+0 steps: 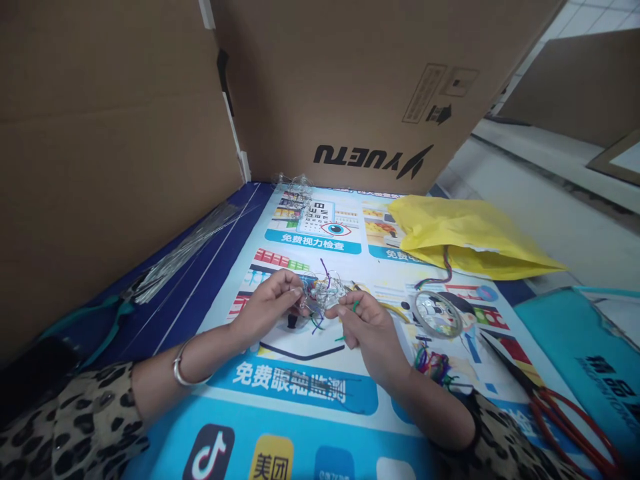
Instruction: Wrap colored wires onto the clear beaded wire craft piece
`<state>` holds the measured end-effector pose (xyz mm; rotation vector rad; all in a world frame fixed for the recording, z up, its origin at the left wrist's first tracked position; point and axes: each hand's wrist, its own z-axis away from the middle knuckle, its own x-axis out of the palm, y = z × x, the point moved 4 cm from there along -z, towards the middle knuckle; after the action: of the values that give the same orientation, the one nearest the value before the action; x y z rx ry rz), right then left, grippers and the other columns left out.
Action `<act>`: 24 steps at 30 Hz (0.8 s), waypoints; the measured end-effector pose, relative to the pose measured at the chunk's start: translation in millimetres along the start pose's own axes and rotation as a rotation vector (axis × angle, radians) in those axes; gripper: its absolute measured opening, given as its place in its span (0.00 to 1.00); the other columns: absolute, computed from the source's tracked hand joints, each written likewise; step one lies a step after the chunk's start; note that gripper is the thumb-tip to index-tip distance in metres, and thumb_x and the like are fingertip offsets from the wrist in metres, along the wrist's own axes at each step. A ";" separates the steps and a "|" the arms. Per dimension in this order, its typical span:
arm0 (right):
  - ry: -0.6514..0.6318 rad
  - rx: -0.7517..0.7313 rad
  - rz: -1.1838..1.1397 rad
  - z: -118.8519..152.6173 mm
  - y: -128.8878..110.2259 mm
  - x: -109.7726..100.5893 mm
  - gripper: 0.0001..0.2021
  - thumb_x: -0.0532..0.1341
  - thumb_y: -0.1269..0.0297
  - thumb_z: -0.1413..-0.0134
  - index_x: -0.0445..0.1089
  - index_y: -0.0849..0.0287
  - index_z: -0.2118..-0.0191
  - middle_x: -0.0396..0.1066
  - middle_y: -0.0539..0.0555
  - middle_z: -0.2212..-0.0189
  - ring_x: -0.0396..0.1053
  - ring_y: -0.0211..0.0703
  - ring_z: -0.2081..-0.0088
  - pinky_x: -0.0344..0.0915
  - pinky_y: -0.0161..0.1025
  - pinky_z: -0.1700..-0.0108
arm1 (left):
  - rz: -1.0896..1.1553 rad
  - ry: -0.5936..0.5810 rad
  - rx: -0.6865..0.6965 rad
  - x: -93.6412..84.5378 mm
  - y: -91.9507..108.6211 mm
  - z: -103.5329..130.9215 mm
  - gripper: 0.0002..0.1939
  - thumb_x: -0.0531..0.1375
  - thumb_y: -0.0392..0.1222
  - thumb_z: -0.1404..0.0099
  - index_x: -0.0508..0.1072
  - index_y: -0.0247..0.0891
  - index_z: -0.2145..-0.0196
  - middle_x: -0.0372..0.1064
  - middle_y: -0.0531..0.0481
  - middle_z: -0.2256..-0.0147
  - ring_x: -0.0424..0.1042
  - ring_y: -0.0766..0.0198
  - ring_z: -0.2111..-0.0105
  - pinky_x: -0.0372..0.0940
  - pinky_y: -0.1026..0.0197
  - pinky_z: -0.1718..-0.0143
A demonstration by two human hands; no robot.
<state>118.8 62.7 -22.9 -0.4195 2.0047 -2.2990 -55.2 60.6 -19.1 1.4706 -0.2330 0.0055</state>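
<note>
Between my hands is a loose tangle of thin silvery wire (pixel 327 288), with short purple, blue and green thread ends poking out. My left hand (pixel 274 303) pinches its left side with thumb and forefinger; a silver bangle circles that wrist. On the right side, my right hand (pixel 369 328) has thumb and forefinger closed at the wire's edge, with a bit of green thread showing by the fingers. Exactly which strand each fingertip grips is too fine to make out. The tangle is held just above the printed sheet (pixel 320 247).
Straight silver wires (pixel 185 257) and teal-handled pliers (pixel 117 317) lie left. Another wire tangle (pixel 296 190) sits near the cardboard wall (pixel 350 87). To the right are a yellow bag (pixel 460 230), a clear tape roll (pixel 456 320), coloured threads (pixel 431 365) and red-handled scissors (pixel 545 400).
</note>
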 end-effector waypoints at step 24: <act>-0.086 0.017 -0.147 0.7 5.4 0.4 0.09 0.62 0.61 0.48 0.61 0.56 0.66 0.76 0.52 0.67 0.51 0.26 0.86 0.48 0.30 0.83 | -0.146 -0.069 0.159 0.4 -1.6 4.5 0.07 0.56 0.42 0.36 0.60 0.38 0.65 0.64 0.52 0.70 0.67 0.66 0.69 0.63 0.62 0.66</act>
<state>117.9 61.1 -28.1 -0.6737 1.9745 -2.3336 -55.3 55.9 -20.2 1.6451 -0.1838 -0.1479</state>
